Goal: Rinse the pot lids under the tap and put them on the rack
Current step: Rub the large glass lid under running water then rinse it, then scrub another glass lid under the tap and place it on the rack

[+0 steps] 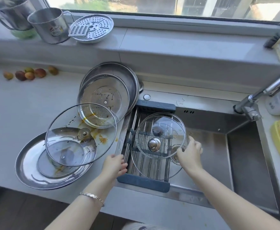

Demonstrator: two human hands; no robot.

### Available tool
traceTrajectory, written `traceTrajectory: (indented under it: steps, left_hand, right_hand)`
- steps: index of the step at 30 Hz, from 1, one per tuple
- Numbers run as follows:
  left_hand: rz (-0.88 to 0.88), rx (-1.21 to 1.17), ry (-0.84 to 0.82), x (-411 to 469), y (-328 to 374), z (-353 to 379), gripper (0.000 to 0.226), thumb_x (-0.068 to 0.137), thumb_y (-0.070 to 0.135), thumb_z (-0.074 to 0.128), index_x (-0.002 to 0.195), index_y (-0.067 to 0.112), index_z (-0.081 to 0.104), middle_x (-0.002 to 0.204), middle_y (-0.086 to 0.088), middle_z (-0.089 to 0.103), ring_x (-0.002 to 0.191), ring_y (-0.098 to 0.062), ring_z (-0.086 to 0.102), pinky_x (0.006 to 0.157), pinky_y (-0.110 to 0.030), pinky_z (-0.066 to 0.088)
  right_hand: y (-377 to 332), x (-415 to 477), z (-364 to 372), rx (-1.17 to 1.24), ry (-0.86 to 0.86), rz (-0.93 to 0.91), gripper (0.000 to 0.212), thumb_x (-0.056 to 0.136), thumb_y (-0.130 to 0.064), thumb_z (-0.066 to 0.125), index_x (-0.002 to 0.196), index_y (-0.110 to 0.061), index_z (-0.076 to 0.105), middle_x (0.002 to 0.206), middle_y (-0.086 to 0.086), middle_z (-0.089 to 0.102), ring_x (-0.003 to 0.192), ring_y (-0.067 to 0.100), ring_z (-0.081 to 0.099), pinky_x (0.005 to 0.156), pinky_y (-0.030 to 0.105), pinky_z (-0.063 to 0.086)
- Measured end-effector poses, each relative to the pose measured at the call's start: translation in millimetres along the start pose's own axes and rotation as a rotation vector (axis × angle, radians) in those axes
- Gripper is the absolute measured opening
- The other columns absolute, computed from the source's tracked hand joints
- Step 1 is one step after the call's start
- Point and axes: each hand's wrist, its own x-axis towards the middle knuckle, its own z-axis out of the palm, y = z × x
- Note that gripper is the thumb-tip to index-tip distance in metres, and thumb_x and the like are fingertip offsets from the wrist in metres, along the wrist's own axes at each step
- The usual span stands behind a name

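My left hand (pixel 114 165) rests open on the near left edge of the rack (pixel 142 181) while my right hand (pixel 189 152) grips the rim of a clean-looking glass lid (pixel 160 133) lying on it over the sink (pixel 218 146), so one seems done. On the tabletop (pixel 20 105) further left, the stained lids (pixel 81 135) wait in a pile, most of the work, with the tap (pixel 268 90) beyond showing no water.

Home kitchen: steel sink (pixel 245 146) with tap (pixel 268 87) under a window (pixel 152 5); dirty lids (pixel 81 135) on counter (pixel 20 105), pots (pixel 48 25) on sill, drying rack (pixel 146 163).
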Motion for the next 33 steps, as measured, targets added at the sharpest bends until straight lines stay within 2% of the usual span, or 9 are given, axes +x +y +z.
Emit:
traceTrajectory:
  steps: [2, 4, 7, 10, 14, 17, 21, 26, 33]
  left_hand:
    - [-0.075, -0.301, 0.113, 7, 2, -11, 0.033, 0.099, 0.015, 0.039, 0.126, -0.003, 0.043, 0.114, -0.02, 0.052, 0.103, -0.032, 0.059, 0.083, -0.032, 0.053]
    - [-0.079, -0.541, 0.182, 18, 7, -25, 0.046, 0.1, 0.022, 0.037, 0.138, -0.004, 0.032, 0.138, -0.022, 0.043, 0.127, -0.032, 0.046, 0.103, -0.036, 0.042]
    - [-0.098, -0.735, 0.106, 31, 8, -33, 0.059, 0.1, 0.036, 0.034, 0.14, -0.007, 0.028, 0.149, -0.016, 0.033, 0.137, -0.025, 0.034, 0.112, -0.031, 0.028]
    - [-0.115, -0.91, 0.072, 37, 5, -33, 0.059, 0.099, 0.038, 0.035, 0.14, -0.004, 0.031, 0.15, -0.009, 0.033, 0.139, -0.02, 0.031, 0.114, -0.027, 0.023]
    - [-0.107, -1.085, 0.06, 43, 10, -33, 0.032, 0.098, 0.031, 0.044, 0.111, 0.003, 0.053, 0.126, -0.006, 0.055, 0.124, -0.015, 0.05, 0.103, -0.024, 0.037]
    - [-0.13, -1.187, 0.091, 41, 22, -35, 0.029, 0.097, 0.027, 0.045, 0.08, 0.005, 0.049, 0.087, -0.004, 0.054, 0.077, -0.011, 0.057, 0.077, -0.018, 0.049]
    - [-0.109, -1.197, 0.073, 40, 31, -40, 0.027, 0.098, 0.021, 0.043, 0.078, 0.003, 0.048, 0.075, -0.008, 0.051, 0.05, -0.009, 0.055, 0.04, -0.014, 0.046]
    - [-0.014, -1.035, 0.072, 41, 38, -40, 0.016, 0.1, 0.009, 0.033, 0.1, 0.004, 0.049, 0.093, -0.01, 0.052, 0.081, -0.009, 0.057, 0.036, -0.01, 0.033]
    - [0.091, -0.942, 0.095, 23, 54, -47, 0.026, 0.097, 0.002, 0.033, 0.077, 0.003, 0.05, 0.079, -0.005, 0.054, 0.05, -0.004, 0.059, 0.031, -0.014, 0.029]
  right_hand:
    - [-17, -8, -5, 0.01, -0.014, -0.164, 0.047, 0.085, -0.008, 0.048, 0.132, -0.015, 0.044, 0.135, 0.01, 0.033, 0.128, 0.022, 0.024, 0.1, 0.033, 0.029]
    - [-34, -13, -8, 0.042, -0.07, -0.186, 0.041, 0.085, -0.008, 0.048, 0.124, -0.018, 0.05, 0.133, 0.007, 0.034, 0.128, 0.02, 0.026, 0.1, 0.035, 0.03]
    - [-49, -16, -8, 0.135, -0.133, -0.148, 0.036, 0.084, -0.007, 0.049, 0.117, -0.017, 0.055, 0.128, 0.009, 0.042, 0.123, 0.022, 0.037, 0.105, 0.038, 0.033]
    - [-50, -20, -7, 0.138, -0.239, -0.155, 0.029, 0.086, -0.007, 0.05, 0.112, -0.015, 0.06, 0.118, 0.008, 0.056, 0.107, 0.017, 0.05, 0.089, 0.032, 0.042]
    - [-39, -26, -8, 0.143, -0.326, -0.102, 0.024, 0.087, -0.007, 0.049, 0.105, -0.016, 0.062, 0.103, 0.005, 0.063, 0.079, 0.012, 0.055, 0.063, 0.024, 0.039]
    - [-29, -28, -13, 0.128, -0.329, -0.074, 0.024, 0.086, -0.007, 0.049, 0.102, -0.017, 0.063, 0.099, 0.002, 0.062, 0.087, 0.014, 0.056, 0.072, 0.025, 0.039]
    - [-22, -31, -21, 0.141, -0.318, -0.056, 0.023, 0.087, -0.005, 0.048, 0.101, -0.015, 0.063, 0.1, 0.005, 0.063, 0.091, 0.017, 0.057, 0.069, 0.024, 0.039]
    - [-14, -32, -27, 0.156, -0.319, -0.053, 0.02, 0.087, -0.005, 0.049, 0.095, -0.017, 0.062, 0.1, 0.007, 0.064, 0.089, 0.016, 0.057, 0.065, 0.021, 0.04]
    - [-10, -35, -28, 0.156, -0.372, -0.061, 0.015, 0.089, -0.01, 0.051, 0.094, -0.02, 0.062, 0.095, 0.002, 0.062, 0.077, 0.009, 0.053, 0.066, 0.022, 0.04]
